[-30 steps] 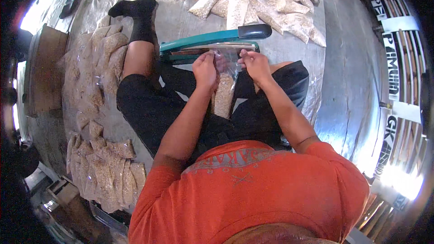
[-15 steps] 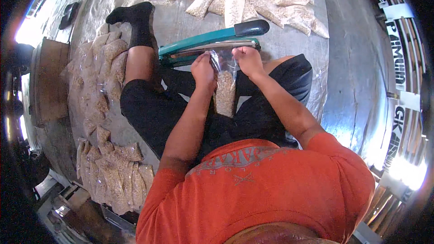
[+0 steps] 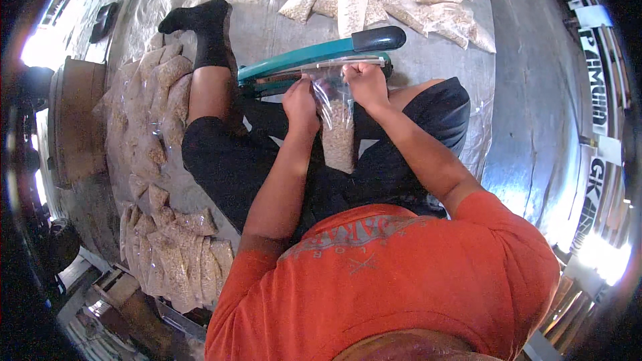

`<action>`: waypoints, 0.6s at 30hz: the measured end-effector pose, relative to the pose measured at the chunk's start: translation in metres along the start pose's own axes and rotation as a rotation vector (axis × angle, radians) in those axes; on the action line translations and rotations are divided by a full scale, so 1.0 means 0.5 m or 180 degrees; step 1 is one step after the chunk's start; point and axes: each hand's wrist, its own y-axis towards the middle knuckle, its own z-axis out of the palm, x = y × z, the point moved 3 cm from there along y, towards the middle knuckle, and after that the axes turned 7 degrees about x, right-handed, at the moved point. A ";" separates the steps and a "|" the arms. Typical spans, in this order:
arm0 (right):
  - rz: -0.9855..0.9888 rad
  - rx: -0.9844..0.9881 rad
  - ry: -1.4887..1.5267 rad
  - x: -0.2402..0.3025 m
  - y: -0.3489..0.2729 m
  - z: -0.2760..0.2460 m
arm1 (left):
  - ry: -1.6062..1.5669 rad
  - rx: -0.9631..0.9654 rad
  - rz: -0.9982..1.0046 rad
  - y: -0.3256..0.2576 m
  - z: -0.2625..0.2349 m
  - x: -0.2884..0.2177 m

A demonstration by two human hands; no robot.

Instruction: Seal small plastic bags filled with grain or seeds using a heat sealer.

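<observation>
head | bag (image 3: 339, 137): near side of sealer (image 3: 297, 56), top overlapping it in view | left hand (image 3: 300, 105): pinching bag's upper left edge | right hand (image 3: 368, 85): pinching upper right edge | risk: uneven pull might crease or tear bag's top, causing a spill

Versus one second earlier: right hand (image 3: 368, 83) shifted left and far relative to the teal lever device (image 3: 294, 58), fingers now curled more fist-like. Filled bag (image 3: 339, 137) shows a broader face; its upper film (image 3: 331, 87) is spread smoother, reaching farther over the device's near edge.
</observation>
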 end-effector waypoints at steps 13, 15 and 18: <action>0.0255 0.0669 0.1778 0.041 -0.013 -0.025 | 0.0150 0.0297 0.0104 -0.039 0.006 -0.002; 0.0204 0.0587 0.2491 0.058 -0.031 -0.036 | 0.0201 0.0361 0.0188 -0.056 0.012 -0.006; 0.0334 0.0539 0.2747 0.072 -0.057 -0.053 | 0.0228 0.0467 0.0329 -0.067 0.016 -0.007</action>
